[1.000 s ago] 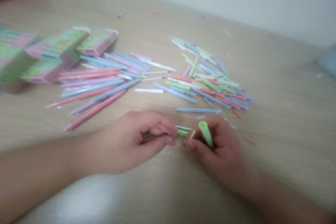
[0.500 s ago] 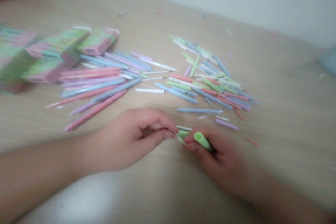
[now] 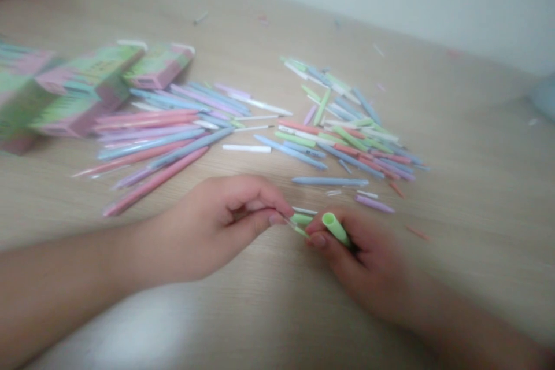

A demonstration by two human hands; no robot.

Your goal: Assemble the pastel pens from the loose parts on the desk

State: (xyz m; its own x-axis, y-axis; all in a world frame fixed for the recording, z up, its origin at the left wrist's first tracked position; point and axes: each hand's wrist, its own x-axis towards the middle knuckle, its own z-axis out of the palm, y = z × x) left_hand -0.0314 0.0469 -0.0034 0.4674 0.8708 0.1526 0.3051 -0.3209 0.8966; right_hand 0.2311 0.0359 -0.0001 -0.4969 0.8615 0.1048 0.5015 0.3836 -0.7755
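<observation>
Seemingly for alignment, left hand (image 3: 217,226) pinches a small green plastic piece (image 3: 300,221) beside the hollow green barrel (image 3: 336,229) clamped in right hand (image 3: 370,254).

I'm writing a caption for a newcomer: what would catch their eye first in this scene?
The two hands meet near the camera: the right hand grips an open-ended green tube, the left hand pinches a small green part beside it. Behind them, pastel pens fan out at left on the table, shorter pen parts heaped at right.

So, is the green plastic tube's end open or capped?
Open: green plastic tube in the right hand shows a hollow mouth; left hand pinches a small green piece.
</observation>
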